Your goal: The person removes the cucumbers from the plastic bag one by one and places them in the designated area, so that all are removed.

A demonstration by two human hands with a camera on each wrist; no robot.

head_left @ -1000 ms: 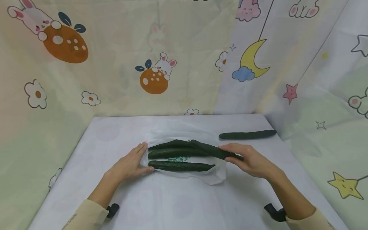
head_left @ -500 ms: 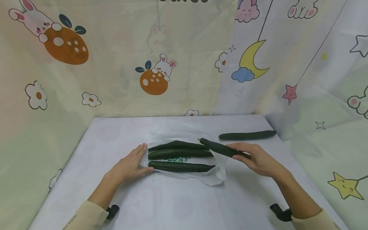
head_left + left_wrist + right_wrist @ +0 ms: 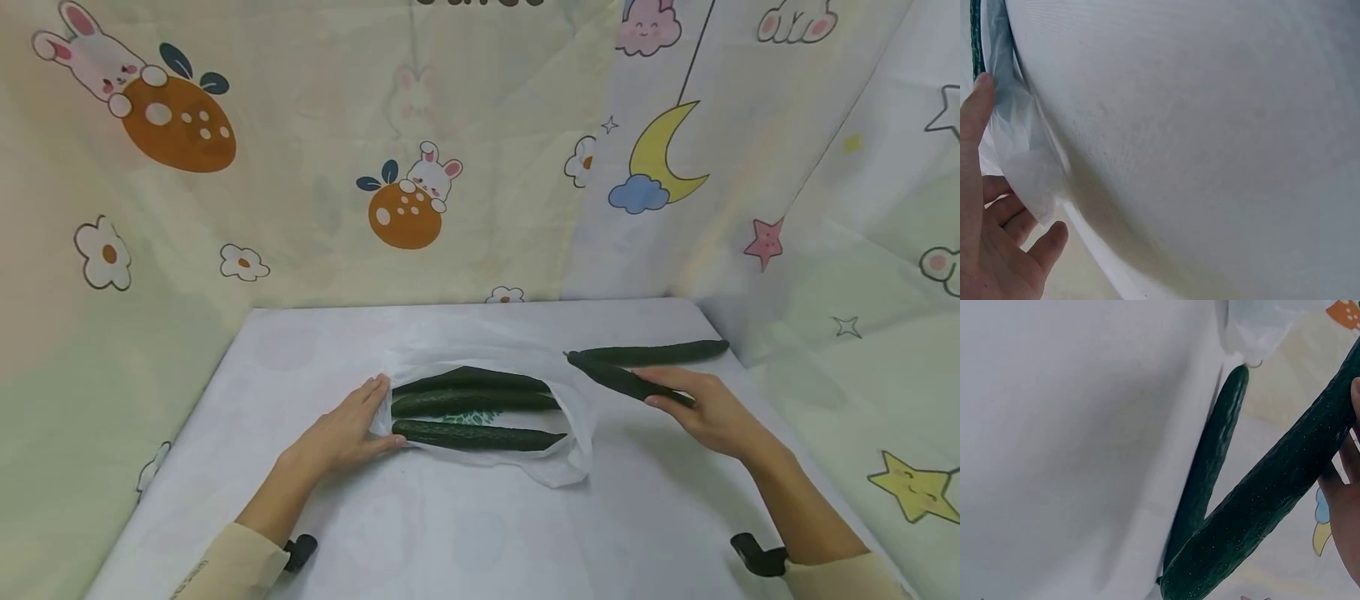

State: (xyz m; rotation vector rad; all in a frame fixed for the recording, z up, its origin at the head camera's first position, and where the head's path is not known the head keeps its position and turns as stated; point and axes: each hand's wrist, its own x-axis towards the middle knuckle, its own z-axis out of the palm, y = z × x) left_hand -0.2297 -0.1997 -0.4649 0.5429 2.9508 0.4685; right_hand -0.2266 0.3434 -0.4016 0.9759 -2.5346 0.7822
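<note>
One long, bumpy cucumber (image 3: pixel 1266 481) in right fingers (image 3: pixel 675 378); bag (image 3: pixel 579 421) crinkled.

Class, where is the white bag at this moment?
In the head view, the white bag lies near the middle of the table, three cucumbers showing inside; the left hand touches its left end.

The cucumber (image 3: pixel 1260 487) in the right hand (image 3: pixel 712 412) shows rough, finely pimpled skin with a low sheen. The bag (image 3: pixel 579 454) at the left hand (image 3: pixel 337 435) appears to be thin, crinkled, translucent plastic film. The white table covering (image 3: pixel 480 533) beneath both hands looks matt and cloth-like, as does the printed backdrop (image 3: pixel 300 167) beyond them.
</note>
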